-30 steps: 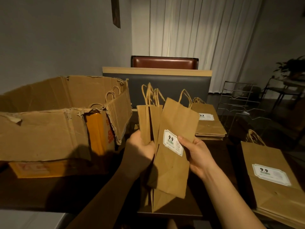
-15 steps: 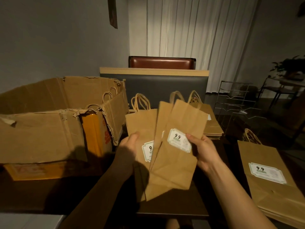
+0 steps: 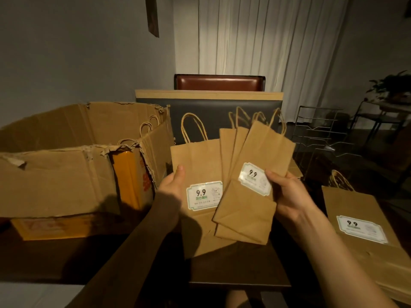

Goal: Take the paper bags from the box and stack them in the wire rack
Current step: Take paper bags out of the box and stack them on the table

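The left hand (image 3: 172, 188) holds the left edge of a flat brown paper bag (image 3: 195, 165), thumb pressed on its front and the other fingers hidden behind it. The right hand (image 3: 287, 194) pinches a small fan of similar bags (image 3: 255, 150), thumb lying on the front just beside a white sticker (image 3: 254, 179) printed "9.9", the remaining fingers tucked behind. The fan overlaps the right side of the left-hand bag, which carries its own rounded white label (image 3: 204, 195) with a green border. All these bags are smooth matte kraft paper, folded flat into tall rectangles with creased bottom flaps and twisted paper-cord loop handles standing up at the top.

Left of the held bags sits the cardboard box (image 3: 55, 174), big, open and worn, its flaps torn and ragged along the edges; more loop handles (image 3: 149, 125) poke up inside it near its far right corner. Right of the held bags, a pile of flat bags (image 3: 360, 236) lies on the dark table (image 3: 233, 270), topmost one label up. Beyond that pile, further right and back from the held bags, stands the wire rack (image 3: 322, 134), thin dark metal with tiered shelves; its contents cannot be made out in the dim light. Behind the held bags is a dark panel with a pale wooden top edge (image 3: 209, 94).
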